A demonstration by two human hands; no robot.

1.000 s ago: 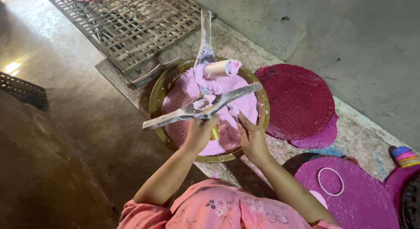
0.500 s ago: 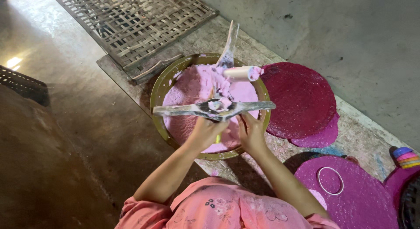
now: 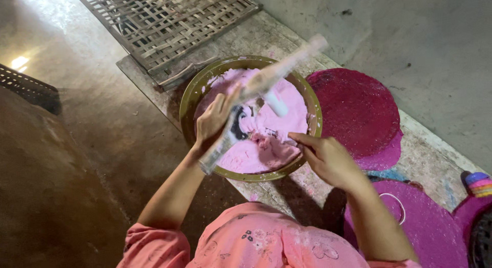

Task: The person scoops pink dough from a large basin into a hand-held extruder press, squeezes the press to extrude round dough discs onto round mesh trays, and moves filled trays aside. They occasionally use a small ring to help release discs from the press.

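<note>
Two hands work over a round tray (image 3: 190,101) with an olive-green rim, which sits on a rough concrete worktop (image 3: 241,40) and holds a thin pink sheet (image 3: 287,101) spread across most of its face. Behind the tray lies a woven bamboo rack (image 3: 164,22), and to its right a dark magenta disc (image 3: 356,109) of the same kind of sheet rests flat on the worktop, with another purple disc (image 3: 435,232) nearer the person. The left hand (image 3: 215,119) is closed around a long flat blade-like tool (image 3: 256,86), blurred and angled across the tray, smeared with pink paste. The right hand (image 3: 328,158) has its fingers drawn together at the near edge of the pink sheet, apparently pinching or lifting it, though the exact contact is hard to make out. That sheet looks wet, soft and limp, likely to tear or fold on itself if pulled from one spot; its loosened edge seems the safest place to hold. By contrast the tool looks stiff and light, yet probably slippery with paste.
</note>
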